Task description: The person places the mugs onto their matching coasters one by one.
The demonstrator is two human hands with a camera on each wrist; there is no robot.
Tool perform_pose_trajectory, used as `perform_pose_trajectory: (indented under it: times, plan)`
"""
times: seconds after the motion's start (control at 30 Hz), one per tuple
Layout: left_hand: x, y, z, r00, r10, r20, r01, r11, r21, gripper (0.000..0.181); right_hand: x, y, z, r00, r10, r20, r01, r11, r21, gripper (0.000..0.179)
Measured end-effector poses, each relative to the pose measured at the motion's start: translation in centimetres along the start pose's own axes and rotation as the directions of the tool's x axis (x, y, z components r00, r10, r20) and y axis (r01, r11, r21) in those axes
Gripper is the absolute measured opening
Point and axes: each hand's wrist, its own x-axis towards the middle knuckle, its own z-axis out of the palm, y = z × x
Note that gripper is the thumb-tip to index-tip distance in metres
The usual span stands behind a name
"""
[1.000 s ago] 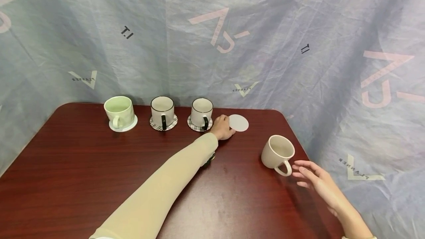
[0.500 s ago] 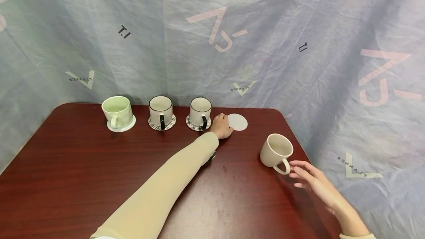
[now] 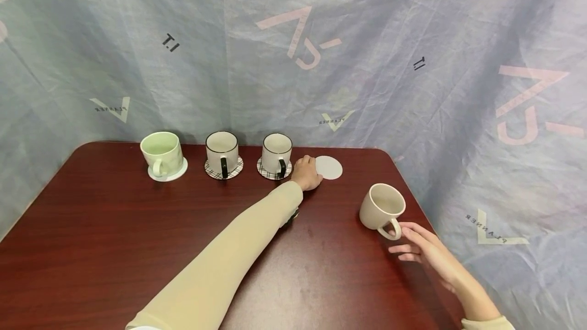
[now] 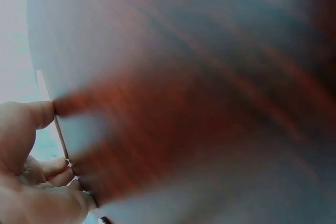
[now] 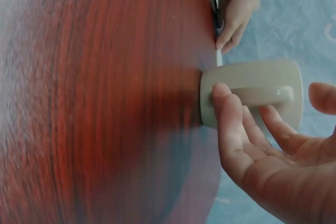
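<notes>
My left hand (image 3: 305, 173) lies at the left edge of a plain white round coaster (image 3: 329, 167), thumb and fingers around that edge. In the left wrist view, the coaster's thin rim (image 4: 59, 135) runs between thumb and fingers. On the right, a beige mug (image 3: 382, 207) stands upright on the table, its handle toward my right hand (image 3: 433, 253). The fingers of this hand reach the handle, loosely bent. Seen from the right wrist, the thumb (image 5: 321, 97) stands well apart from the mug, and the fingertips are beside and partly behind the handle.
Along the back of the dark red table (image 3: 114, 248) stand a green mug (image 3: 164, 154) on a white coaster and two white black-rimmed mugs (image 3: 222, 152) on plaid coasters. The nearer one is just left of my left hand. A printed grey curtain (image 3: 229, 55) hangs behind and to the right.
My right hand has moved left, bringing its fingers from just short of the beige mug's handle up to it. The left hand and the coaster have stayed in place.
</notes>
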Motion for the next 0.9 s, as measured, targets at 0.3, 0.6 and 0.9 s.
perform_pose_trajectory:
  times: [0.3,0.6,0.9]
  plan:
    - [-0.3,0.1,-0.3,1.0,-0.008,0.0,0.008,1.0,0.016,0.062,1.0,0.5,0.7,1.0,-0.003,-0.02,0.005,0.994,0.113,0.035]
    - [-0.2,0.1,-0.3,1.0,-0.004,-0.02,0.005,1.0,0.024,0.061,1.8,1.0,1.3,1.0,-0.031,-0.002,0.03,0.971,0.235,0.03]
    - [1.0,-0.4,0.5,0.999,-0.029,0.031,0.03,0.999,-0.015,0.063,1.9,1.1,1.6,0.999,-0.047,-0.01,0.048,0.958,0.281,0.031]
